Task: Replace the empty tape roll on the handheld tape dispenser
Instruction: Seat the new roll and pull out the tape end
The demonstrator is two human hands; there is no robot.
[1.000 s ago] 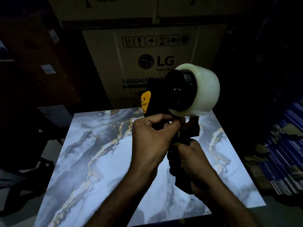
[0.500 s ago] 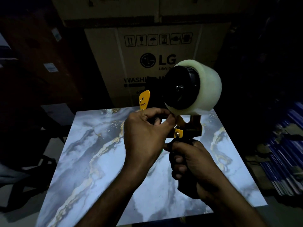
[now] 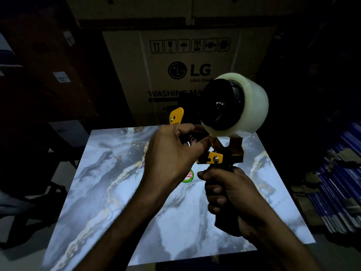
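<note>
The right hand [image 3: 234, 194] is wrapping its fingers tight around the black handle of the handheld tape dispenser [image 3: 220, 153], holding it upright above the marble-patterned tabletop [image 3: 109, 184]. Just above, the left hand [image 3: 172, 151] is pinching thumb and forefinger together under the full, milky-clear tape roll [image 3: 252, 106] sitting on the black hub, beside yellow brackets.

Clear tape roll [image 3: 252, 106] on upright dispenser [image 3: 224, 153].

Dim scene, edges near black; marble tabletop [image 3: 109, 173] brightest
</note>
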